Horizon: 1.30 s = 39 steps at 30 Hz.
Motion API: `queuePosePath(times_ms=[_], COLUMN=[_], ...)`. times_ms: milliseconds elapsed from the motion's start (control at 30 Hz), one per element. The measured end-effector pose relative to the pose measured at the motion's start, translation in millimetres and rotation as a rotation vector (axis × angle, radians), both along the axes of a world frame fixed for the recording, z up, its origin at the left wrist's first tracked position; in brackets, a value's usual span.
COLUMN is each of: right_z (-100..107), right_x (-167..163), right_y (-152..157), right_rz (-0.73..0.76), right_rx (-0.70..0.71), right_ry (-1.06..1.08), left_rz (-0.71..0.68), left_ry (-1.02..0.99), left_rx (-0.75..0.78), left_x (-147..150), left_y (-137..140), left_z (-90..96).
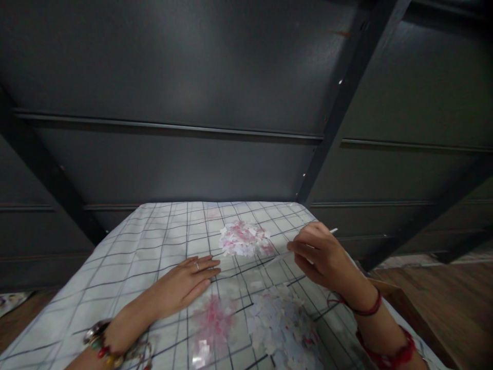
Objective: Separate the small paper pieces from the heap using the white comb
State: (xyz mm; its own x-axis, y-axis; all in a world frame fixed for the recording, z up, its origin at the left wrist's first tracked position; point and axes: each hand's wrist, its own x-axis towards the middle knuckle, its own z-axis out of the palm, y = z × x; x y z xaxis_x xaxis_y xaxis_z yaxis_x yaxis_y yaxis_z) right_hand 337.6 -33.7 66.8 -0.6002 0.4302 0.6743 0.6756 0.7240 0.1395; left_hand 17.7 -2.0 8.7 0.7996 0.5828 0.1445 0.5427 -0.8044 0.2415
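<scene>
My left hand (192, 282) lies on the white checked tablecloth (169, 236), fingers stretched out and empty. Pinched in my right hand (318, 254) is a thin white stick (334, 230), held a little above the cloth. Its near end shows past the knuckles, and a faint, blurred pale end points left from the fingertips. Between the hands, toward the back, sits a pile of small white and pink scraps (244, 239). Closer to me is a blurred heap of pink see-through pieces (215, 318). Right of that spreads a larger pile of whitish flakes (285, 324).
A dark metal panel wall (185, 164) with ribs and a slanted post stands right behind the table. A brown cardboard box (400, 303) is beside the table at the right. Wooden floor (450, 288) shows beyond it. Something white and printed (13, 302) lies low at the left.
</scene>
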Motion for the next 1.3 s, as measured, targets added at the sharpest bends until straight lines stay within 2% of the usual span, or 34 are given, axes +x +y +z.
queuePosePath(times_ms=[767, 1033, 1167, 1300], right_z=[-0.4, 4.9, 4.6, 3.8], right_x=[-4.6, -6.3, -7.0, -7.7], right_y=[1.0, -0.3, -0.4, -0.9], right_rz=[-0.026, -0.044, -0.042, -0.04], right_rx=[0.034, 0.035, 0.025, 0.015], right_ry=[-0.054, -0.108, -0.082, -0.032], left_rz=[-0.005, 0.005, -0.041, -0.14], left_ry=[-0.012, 0.009, 0.009, 0.015], left_rx=[0.001, 0.12, 0.161, 0.139], left_x=[0.1, -0.9, 6.4, 25.9], left_y=[1.1, -0.4, -3.5, -10.1], left_z=[-1.3, -7.2, -5.5, 7.9])
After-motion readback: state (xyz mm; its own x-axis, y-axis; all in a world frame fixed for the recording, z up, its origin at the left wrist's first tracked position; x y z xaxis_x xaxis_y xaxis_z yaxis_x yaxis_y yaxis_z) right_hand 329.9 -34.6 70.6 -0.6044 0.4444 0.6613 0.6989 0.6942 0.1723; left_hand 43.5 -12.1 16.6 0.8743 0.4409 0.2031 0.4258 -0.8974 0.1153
